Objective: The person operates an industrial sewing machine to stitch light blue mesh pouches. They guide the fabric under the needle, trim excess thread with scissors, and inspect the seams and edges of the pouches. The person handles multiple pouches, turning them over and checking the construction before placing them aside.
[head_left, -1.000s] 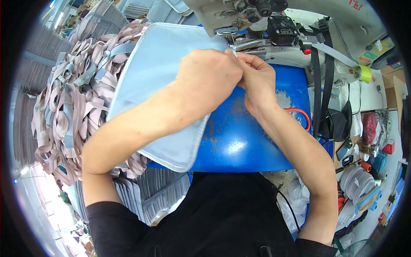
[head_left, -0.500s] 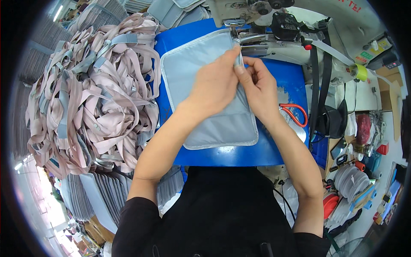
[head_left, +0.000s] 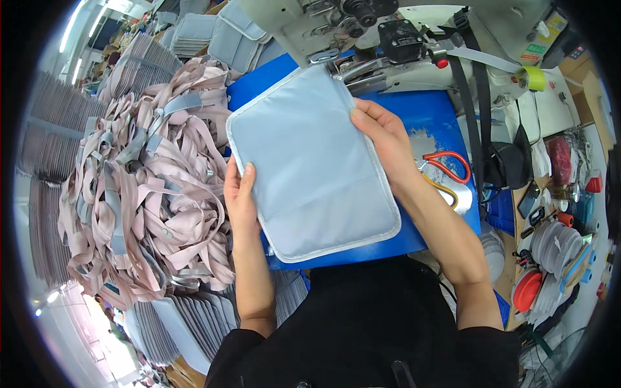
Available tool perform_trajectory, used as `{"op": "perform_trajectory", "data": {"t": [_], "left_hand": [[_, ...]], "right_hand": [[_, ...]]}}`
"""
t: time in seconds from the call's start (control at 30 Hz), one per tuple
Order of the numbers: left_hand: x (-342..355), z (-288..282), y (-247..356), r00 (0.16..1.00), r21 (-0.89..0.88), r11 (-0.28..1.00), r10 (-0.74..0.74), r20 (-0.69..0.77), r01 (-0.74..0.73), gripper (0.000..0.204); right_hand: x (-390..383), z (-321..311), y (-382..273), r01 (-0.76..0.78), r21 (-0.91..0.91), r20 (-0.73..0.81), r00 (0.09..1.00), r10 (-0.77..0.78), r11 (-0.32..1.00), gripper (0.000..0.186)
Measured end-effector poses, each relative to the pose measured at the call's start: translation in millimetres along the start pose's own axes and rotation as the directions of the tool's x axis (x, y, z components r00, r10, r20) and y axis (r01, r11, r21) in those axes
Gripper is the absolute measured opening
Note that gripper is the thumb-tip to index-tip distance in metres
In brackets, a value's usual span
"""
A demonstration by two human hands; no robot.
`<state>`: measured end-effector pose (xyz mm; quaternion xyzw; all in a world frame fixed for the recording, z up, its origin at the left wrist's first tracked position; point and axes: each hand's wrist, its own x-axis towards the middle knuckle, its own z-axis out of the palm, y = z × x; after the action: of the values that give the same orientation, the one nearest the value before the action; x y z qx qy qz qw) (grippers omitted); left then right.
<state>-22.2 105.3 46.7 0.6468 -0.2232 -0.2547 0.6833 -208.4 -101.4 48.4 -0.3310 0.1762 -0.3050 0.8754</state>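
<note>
A light blue-grey fabric panel (head_left: 310, 174) with pale bound edges lies tilted between my hands, its top corner beside the presser foot of a sewing machine (head_left: 330, 58). My left hand (head_left: 240, 194) grips the panel's left edge, thumb in front and fingers behind. My right hand (head_left: 381, 136) pinches the right edge near its upper part, thumb on top. Behind the panel is a worn blue work surface (head_left: 427, 110). Red-handled scissors (head_left: 449, 161) lie to the right of my right hand, with a yellow-handled tool (head_left: 440, 187) just below them.
A large heap of pink and grey straps (head_left: 149, 194) fills the left side, with stacked grey panels (head_left: 142, 323) below and more (head_left: 194, 32) behind. Black straps and a yellow tape roll (head_left: 532, 77) hang at the machine's right, above a cluttered side shelf (head_left: 553, 239).
My left hand has moved down and left from the presser foot to the panel's left edge. My right hand has slid slightly lower, and the panel now faces up, uncovered by my hands.
</note>
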Motion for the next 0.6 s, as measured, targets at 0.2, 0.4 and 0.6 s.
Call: {"op": "perform_trajectory", "data": {"t": [0.2,0.4,0.6], "left_hand": [[25,-1,17,0.999,-0.004,1.0,0.031,0.022,-0.031,0.051],[33,-5,23,0.993,0.015,0.995,0.102,0.055,-0.103,0.051],[44,-14,20,0.992,0.05,0.994,0.09,0.089,-0.094,0.049]], "right_hand": [[23,1,-1,0.03,0.025,-0.038,0.999,-0.029,0.999,0.031],[22,-38,-33,0.456,-0.357,-0.128,0.841,-0.526,0.815,0.036],[31,-49,-54,0.488,-0.306,-0.169,0.817,-0.551,0.818,0.036]]}}
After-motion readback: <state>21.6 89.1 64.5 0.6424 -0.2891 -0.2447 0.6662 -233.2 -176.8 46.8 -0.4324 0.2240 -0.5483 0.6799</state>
